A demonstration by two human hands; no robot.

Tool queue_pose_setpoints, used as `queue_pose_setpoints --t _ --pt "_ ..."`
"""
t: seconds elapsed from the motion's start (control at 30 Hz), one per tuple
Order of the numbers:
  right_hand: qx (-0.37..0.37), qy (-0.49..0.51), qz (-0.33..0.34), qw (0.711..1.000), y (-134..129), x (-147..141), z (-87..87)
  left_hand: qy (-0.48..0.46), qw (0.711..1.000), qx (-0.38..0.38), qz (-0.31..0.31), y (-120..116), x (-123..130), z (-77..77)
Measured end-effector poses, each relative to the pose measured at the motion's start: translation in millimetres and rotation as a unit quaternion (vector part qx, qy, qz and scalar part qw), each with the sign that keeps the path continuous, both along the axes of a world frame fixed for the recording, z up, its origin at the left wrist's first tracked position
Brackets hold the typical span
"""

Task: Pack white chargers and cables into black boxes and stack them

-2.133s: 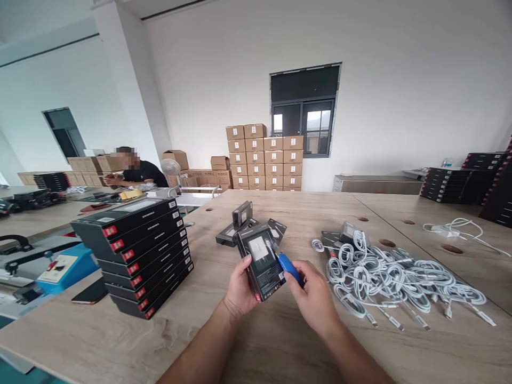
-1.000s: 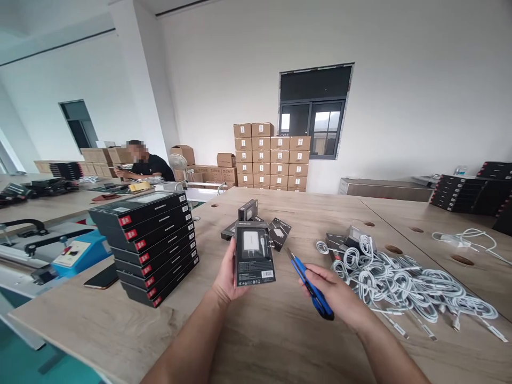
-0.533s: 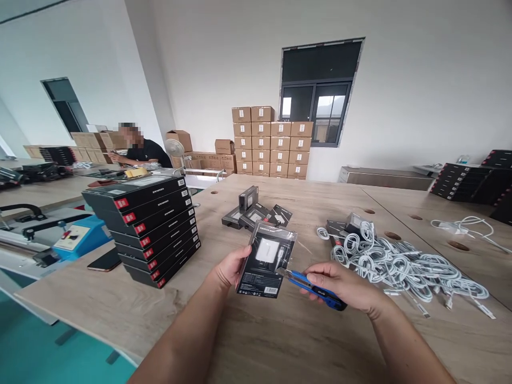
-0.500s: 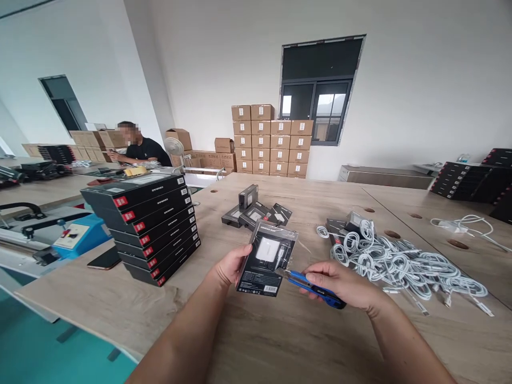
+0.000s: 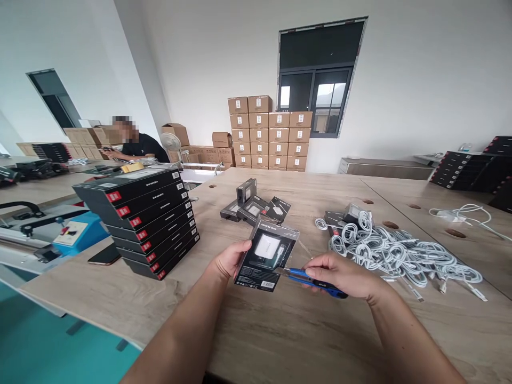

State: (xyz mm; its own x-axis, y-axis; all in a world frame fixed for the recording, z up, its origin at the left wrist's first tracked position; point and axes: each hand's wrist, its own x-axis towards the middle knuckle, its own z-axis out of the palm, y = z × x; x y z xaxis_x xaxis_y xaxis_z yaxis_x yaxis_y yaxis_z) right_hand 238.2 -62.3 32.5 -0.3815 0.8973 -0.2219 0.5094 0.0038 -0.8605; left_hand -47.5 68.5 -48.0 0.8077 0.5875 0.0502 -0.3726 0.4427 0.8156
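Note:
A flat black retail box [image 5: 256, 272] with a white charger printed or showing on its face is gripped along its left edge by my left hand [image 5: 232, 258]. The box is held tilted above the wooden table [image 5: 168, 320]. My right hand [image 5: 332, 272] is closed round a blue and black utility knife [image 5: 316, 282]. The knife's tip reaches the lower right side of the box, where thin clear film sticks out. Beyond the box lie several similar small black boxes [image 5: 256, 208]. To the right is a tangled heap of white charging cables [image 5: 400, 256].
A tall stack of black boxes [image 5: 148, 224] stands at left, with a phone [image 5: 104, 254] beside it. More black boxes [image 5: 460, 168] are at far right. A co-worker [image 5: 140, 144] sits at another table. Cartons [image 5: 268, 133] are piled by the wall.
The view has shifted slightly. Both hands keep their hold on the box and the utility knife; the knife lies a little flatter, its tip still at the box's right side.

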Motion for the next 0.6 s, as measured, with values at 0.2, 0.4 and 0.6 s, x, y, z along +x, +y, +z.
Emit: queue_pose_setpoints --t 0.2,0.4,0.6 --pt "0.007 0.003 -0.006 1.000 -0.1 1.4 -0.1 0.006 0.999 0.018 -0.033 -2.0 1.7 6.0" --pt "0.009 -0.021 -0.008 1.000 0.6 -1.5 0.5 0.020 0.999 0.035 -0.025 -6.1 5.2 7.6" --pt "0.048 -0.098 0.045 0.993 -0.8 -20.1 0.2 0.032 0.992 0.114 0.039 -20.9 22.4 9.9"
